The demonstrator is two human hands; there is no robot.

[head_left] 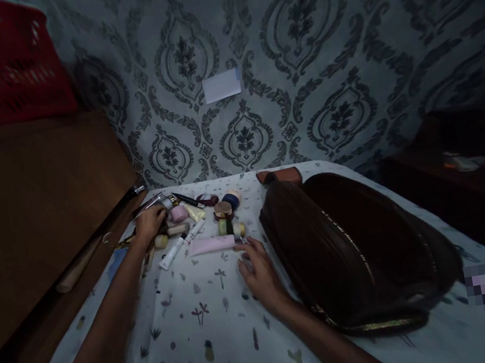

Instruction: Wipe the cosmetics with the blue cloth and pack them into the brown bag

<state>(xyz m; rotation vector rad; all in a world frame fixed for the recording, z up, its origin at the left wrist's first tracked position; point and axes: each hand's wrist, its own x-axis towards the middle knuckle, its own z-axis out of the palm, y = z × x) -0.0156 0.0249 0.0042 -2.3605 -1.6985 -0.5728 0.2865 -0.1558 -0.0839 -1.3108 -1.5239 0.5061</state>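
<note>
The left hand (150, 223) curls over small cosmetics (223, 210) heaped on the sheet (204, 347) beside the brown bag (354, 249); whether it grips one I cannot tell. The right hand (259, 271) lies spread and empty, fingertips by the pink tube (212, 244), seemingly bracing.

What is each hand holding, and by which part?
Right hand holds nothing: open on the sheet beside the pink tube. Left hand lies over small cosmetics; a grip cannot be told.
</note>
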